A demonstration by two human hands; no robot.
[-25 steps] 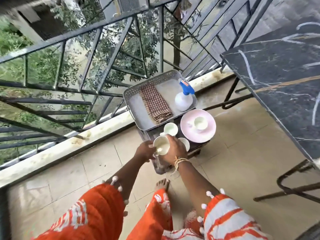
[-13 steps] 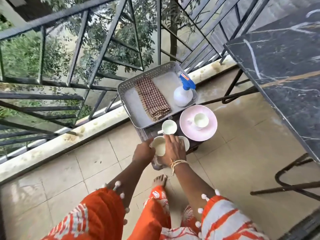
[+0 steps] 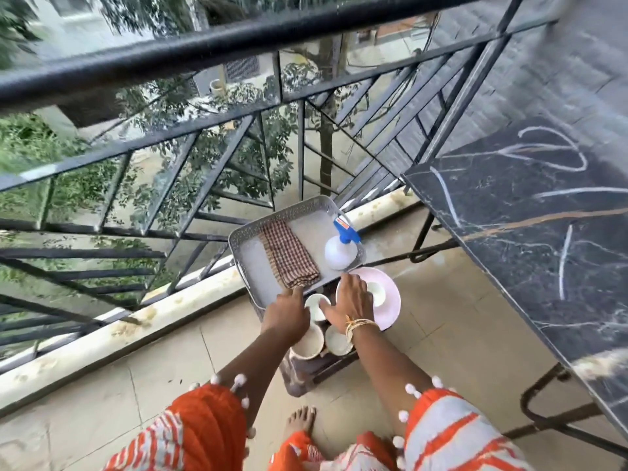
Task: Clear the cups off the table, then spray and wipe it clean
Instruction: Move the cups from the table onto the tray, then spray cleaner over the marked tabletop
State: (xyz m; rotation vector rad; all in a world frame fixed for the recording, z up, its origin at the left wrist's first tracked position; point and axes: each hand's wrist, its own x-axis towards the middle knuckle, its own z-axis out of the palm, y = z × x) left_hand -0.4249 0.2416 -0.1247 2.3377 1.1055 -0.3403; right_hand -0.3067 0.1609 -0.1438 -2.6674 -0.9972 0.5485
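Note:
Two white cups (image 3: 307, 344) (image 3: 337, 339) stand at the near end of a small dark table (image 3: 306, 377). A third white cup (image 3: 316, 305) sits between my hands. A fourth cup (image 3: 378, 292) rests on a pink plate (image 3: 390, 312). My left hand (image 3: 288, 312) reaches forward, its fingers at the near edge of the grey tray (image 3: 244, 256). My right hand (image 3: 351, 300) lies spread over the plate's left rim, thumb beside the middle cup. On the tray lie a checked cloth (image 3: 289, 258) and a white spray bottle (image 3: 340, 251) with a blue head.
A black metal railing (image 3: 204, 158) on a low pale ledge runs just behind the tray. A large black marble table (image 3: 543, 232) on metal legs fills the right side. My bare foot (image 3: 300, 419) stands on the tiled floor below the small table.
Both hands let go of the near cup, which now stands on the small table, and moved forward towards the tray and plate. The camera rose and tilted up.

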